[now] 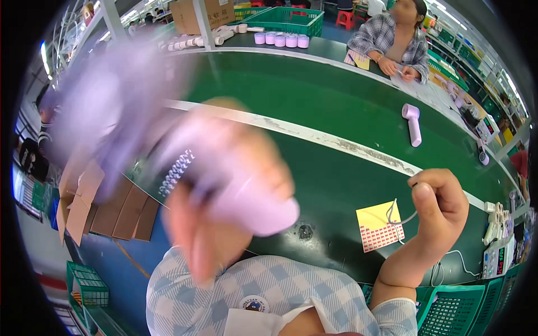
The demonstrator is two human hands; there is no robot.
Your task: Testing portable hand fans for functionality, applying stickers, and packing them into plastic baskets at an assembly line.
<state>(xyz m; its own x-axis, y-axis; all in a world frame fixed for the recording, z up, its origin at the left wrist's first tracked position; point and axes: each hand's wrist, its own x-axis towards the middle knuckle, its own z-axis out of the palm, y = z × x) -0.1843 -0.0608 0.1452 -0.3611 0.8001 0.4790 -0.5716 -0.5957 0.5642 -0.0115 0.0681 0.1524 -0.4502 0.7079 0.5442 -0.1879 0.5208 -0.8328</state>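
Note:
My left hand is wrapped round the lilac handle of a handheld fan, raised close to the camera. Motion smears the fan's large round head at the upper left. Over on the right, the thumb and fingertips of my right hand pinch a thin grey cable. That cable loops down over a yellow sheet with red stickers lying on the green work surface. What sits at the pinched end of the cable is hidden by my fingers.
Another lilac handheld fan lies on the green conveyor, across a pale divider. A person sits on the far side. Several lilac round parts stand at the back. A meter box and green basket are at right, cartons at left.

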